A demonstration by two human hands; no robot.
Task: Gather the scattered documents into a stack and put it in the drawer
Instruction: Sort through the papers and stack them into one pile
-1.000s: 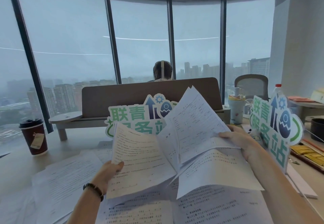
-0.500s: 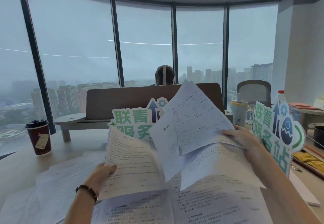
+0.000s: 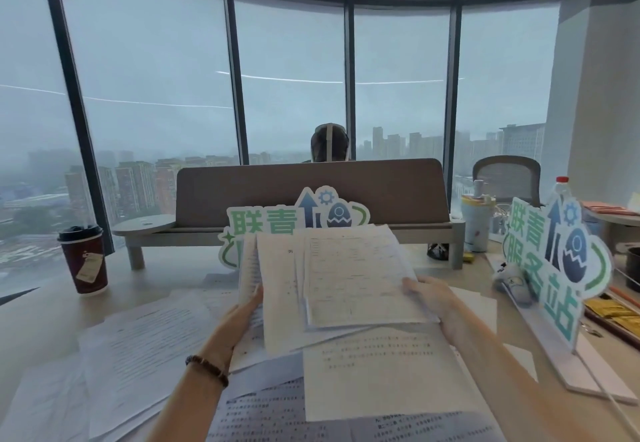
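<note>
With my left hand (image 3: 242,317) and right hand (image 3: 427,298) each gripping a side of the raised documents (image 3: 346,279), I should square their edges before collecting the loose sheets (image 3: 145,348) on the counter (image 3: 45,317).

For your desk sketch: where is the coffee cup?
In the head view, the coffee cup stands far left on the desk, near the window, beyond the loose papers.

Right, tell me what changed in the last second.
The two hands drew together: the left hand swung its sheets rightward against those in the right hand, merging the fanned papers into one rough held bundle. Both kept their grip. The loose sheets on the desk and the coffee cup stayed put.
</note>
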